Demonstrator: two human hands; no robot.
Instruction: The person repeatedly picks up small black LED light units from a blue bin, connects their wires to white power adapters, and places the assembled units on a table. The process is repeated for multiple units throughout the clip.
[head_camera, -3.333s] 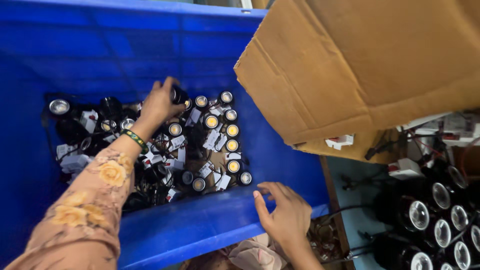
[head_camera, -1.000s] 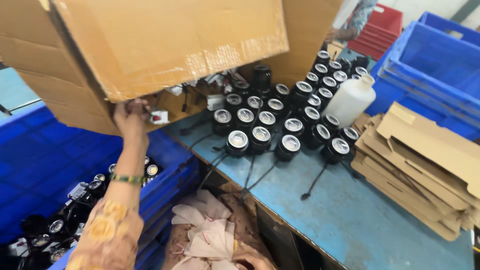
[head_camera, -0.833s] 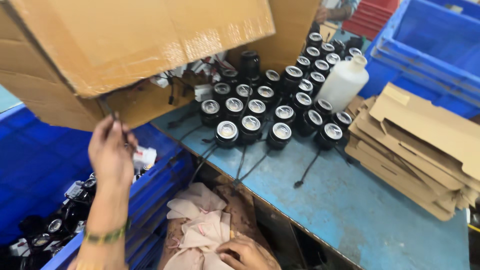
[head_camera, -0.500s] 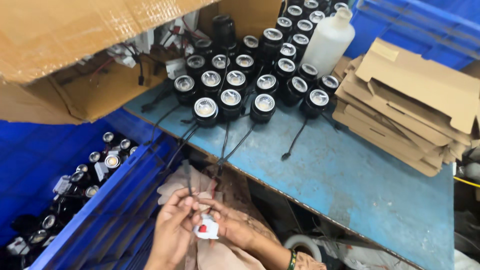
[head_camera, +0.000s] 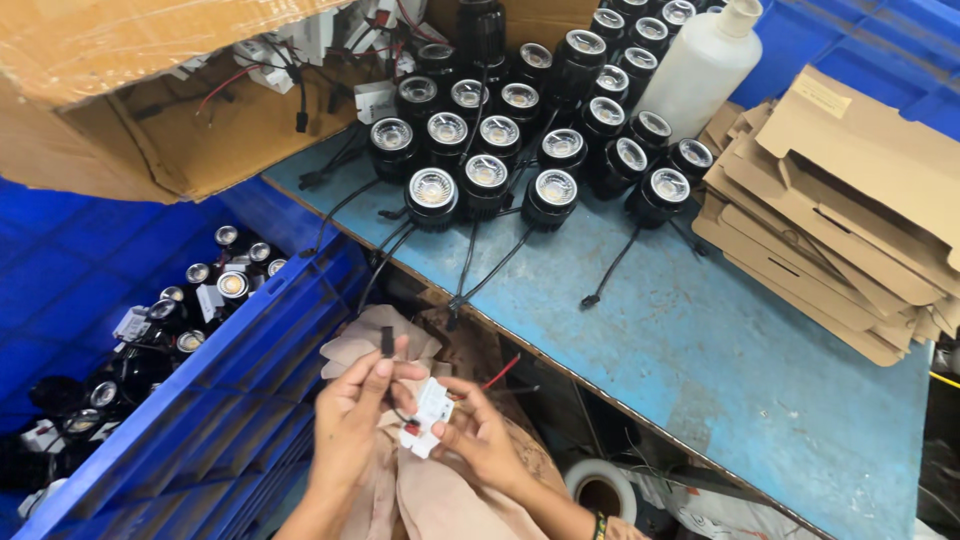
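My left hand (head_camera: 350, 420) pinches a small black connector (head_camera: 386, 343) on a thin dark wire. My right hand (head_camera: 482, 440) grips a small white driver box (head_camera: 430, 412) with a red part at its lower end; the wire runs to it. Both hands are close together over a beige cloth (head_camera: 440, 500) at the bottom middle, in front of the blue table (head_camera: 700, 350). On that table stands a cluster of black round spotlights (head_camera: 485, 175) with black leads trailing toward me.
An open cardboard box (head_camera: 150, 110) with white drivers and wires sits upper left. A blue crate (head_camera: 230, 400) on the left holds more lamps. A white plastic bottle (head_camera: 700, 65) and a stack of flattened cardboard (head_camera: 840, 200) lie at right. A tape roll (head_camera: 600, 490) sits below.
The view swung from the blue crate to the table. My left hand reached into the cardboard box, took a white driver box and brought it down; now both hands hold it.
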